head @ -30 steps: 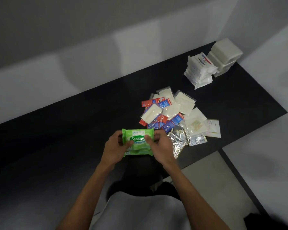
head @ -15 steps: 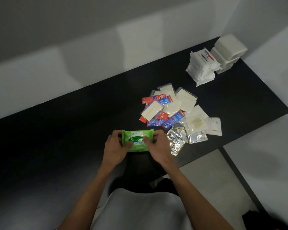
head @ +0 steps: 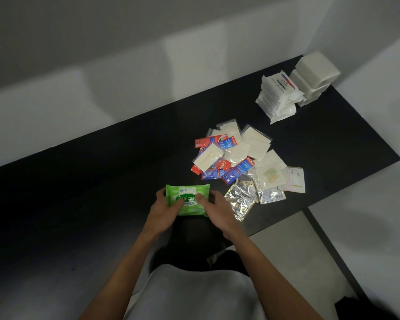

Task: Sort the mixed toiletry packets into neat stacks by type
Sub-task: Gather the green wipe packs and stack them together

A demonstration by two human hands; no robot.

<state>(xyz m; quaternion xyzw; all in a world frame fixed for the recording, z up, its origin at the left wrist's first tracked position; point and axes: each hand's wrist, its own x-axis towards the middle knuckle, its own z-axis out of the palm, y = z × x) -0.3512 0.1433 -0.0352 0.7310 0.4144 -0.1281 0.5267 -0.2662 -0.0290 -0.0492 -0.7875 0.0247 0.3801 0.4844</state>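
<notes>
Seen from above, a person's two bare forearms reached forward over a black table point(head: 102, 181); between the hands was a green wipes packet point(head: 187, 194), lying flat with its white-lettered label facing up, over the near part of the table and just left of the loose pile. The left hand point(head: 164, 211) gripped the packet's left end, thumb pressed on top and fingers curled round the edge; the right hand point(head: 219, 210) gripped the right end the same way, thumb on the label; neither hand was spread open. A paler green edge showed below the packet, but whether that was a second packet could not be told; nor could it be told whether the packet rested on the table or was held just above it.

Beyond and to the right lay the unsorted pile: red and blue toothpaste sachets point(head: 238, 168) overlapping clear packets with white contents point(head: 256, 144); silver foil sachets point(head: 239, 200) at the near edge, just beside the right hand; one white sachet point(head: 293, 180) at the pile's right side. Well apart, at the far right corner, stood a stack of white wrapped packs point(head: 278, 95), touching a stack of plain white blocks point(head: 314, 75). A grey shirt point(head: 194, 294) filled the bottom of the view.
</notes>
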